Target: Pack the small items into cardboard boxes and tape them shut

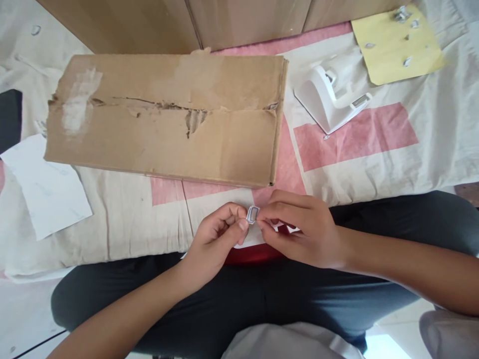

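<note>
The left hand [215,237] and right hand [305,232] meet over the near edge of the cloth [123,214], each with thumb and fingers pinched on a small paper piece [253,214], the left at its left side and the right at its right edge; the piece sits just in front of the long near edge of a torn cardboard box [168,124], leaving a narrow strip of room between box and fingers; larger boxes [243,20] close off the far side, while to the right a broad stretch of cloth runs between the right arm and a white plastic dispenser [322,102], with a yellow sheet [389,65] behind it; to the left, more cloth lies between the left hand and a white sheet [52,189], which reaches the box's left end; dark-trousered legs [239,299] border the front edge
</note>
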{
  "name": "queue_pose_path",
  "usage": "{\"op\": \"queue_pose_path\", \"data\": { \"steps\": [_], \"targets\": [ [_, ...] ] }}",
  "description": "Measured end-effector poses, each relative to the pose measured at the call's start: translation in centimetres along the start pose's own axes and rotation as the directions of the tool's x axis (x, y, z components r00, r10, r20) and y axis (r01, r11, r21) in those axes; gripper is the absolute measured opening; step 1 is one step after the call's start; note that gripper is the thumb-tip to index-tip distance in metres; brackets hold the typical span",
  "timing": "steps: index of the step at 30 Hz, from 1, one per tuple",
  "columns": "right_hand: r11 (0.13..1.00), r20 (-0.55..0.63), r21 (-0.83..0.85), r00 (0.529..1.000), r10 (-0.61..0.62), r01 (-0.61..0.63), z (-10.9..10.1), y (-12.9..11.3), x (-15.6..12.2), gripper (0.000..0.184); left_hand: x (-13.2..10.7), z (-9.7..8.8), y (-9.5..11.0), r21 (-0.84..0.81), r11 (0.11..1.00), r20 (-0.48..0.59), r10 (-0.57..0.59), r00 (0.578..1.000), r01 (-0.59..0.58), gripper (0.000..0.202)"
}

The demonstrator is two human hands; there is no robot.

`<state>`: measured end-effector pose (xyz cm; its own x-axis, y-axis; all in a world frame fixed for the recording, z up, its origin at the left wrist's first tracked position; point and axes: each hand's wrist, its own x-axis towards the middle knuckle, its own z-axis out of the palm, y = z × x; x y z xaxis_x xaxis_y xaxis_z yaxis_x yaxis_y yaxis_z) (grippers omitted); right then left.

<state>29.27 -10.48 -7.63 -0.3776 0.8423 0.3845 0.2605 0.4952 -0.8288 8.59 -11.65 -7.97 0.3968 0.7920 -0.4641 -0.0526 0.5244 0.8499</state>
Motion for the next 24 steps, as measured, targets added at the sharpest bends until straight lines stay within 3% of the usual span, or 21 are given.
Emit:
{"op": "queue_pose_path", "data": {
  "steps": [10, 17, 24],
  "targets": [
    [0.924, -0.003, 0.239, 0.951, 0.309, -0.300, 0.07, -0.74, 0.68, 0.012, -0.09, -0.13, -0.18, 0.012, 1.000, 0.013, -0.007, 1.000, 0.007, 0.025],
    [0.711, 0.138, 0.399, 0.804, 0.578, -0.580, 0.15, -0.72, 0.65, 0.010, 0.04, -0.20, -0.26, 0.037, 0.999, 0.005, -0.013, 1.000, 0.012, 0.022],
    [0.559, 0.193, 0.508, 0.718, 0.668, -0.656, -0.26, -0.28, 1.04, 0.010, -0.01, -0.08, -0.16, 0.004, 1.000, -0.005, -0.021, 1.000, 0.021, 0.020]
  ]
}}
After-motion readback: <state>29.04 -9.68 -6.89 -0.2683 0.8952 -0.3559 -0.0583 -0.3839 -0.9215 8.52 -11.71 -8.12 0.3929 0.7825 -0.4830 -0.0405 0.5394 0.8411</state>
